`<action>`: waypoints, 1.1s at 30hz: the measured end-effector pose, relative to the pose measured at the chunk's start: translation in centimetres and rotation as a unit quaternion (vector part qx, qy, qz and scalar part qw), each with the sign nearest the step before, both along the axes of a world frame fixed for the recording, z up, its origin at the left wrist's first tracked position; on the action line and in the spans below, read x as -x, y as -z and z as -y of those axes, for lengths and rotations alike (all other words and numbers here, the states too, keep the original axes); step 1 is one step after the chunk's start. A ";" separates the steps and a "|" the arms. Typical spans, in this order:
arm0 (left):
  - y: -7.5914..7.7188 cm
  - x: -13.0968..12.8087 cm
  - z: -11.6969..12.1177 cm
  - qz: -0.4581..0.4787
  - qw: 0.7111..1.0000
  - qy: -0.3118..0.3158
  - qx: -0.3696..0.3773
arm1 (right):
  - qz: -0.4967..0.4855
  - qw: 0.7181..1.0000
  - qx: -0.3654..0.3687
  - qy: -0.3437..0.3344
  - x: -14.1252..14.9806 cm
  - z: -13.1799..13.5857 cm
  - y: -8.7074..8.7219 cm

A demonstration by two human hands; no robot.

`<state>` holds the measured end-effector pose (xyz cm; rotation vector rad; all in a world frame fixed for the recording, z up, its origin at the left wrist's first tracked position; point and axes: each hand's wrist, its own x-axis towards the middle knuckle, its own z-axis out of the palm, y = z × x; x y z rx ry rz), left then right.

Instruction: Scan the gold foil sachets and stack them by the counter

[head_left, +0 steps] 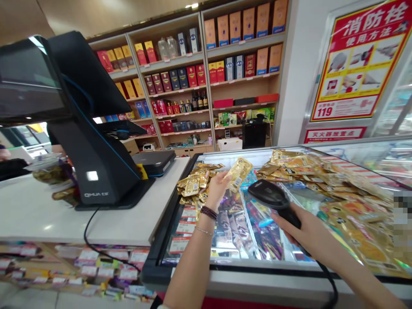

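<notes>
My left hand (218,185) is raised over the glass freezer lid (225,240) and pinches a small gold snack packet (238,173), held tilted. My right hand (301,231) grips a black barcode scanner (270,195), its head pointing up and left toward that packet, a short gap apart. A small heap of gold packets (195,182) lies on the lid just left of my left hand. A much larger spread of gold packets (325,171) covers the lid to the right. Bead bracelets circle my left wrist.
A black checkout terminal (80,128) stands on the white counter (48,214), its cable hanging over the front edge. A bag of snacks (53,174) lies behind it. Shelves of boxed goods (199,77) fill the back wall. A red fire-hydrant poster (360,64) hangs at right.
</notes>
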<state>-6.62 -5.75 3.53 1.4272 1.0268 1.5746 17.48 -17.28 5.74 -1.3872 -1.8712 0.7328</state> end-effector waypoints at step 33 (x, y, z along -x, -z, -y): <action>-0.4 5.7 -1.1 -0.218 0.939 -0.267 -0.006 | 0.002 0.998 0.058 0.020 -1.3 -1.2 2.7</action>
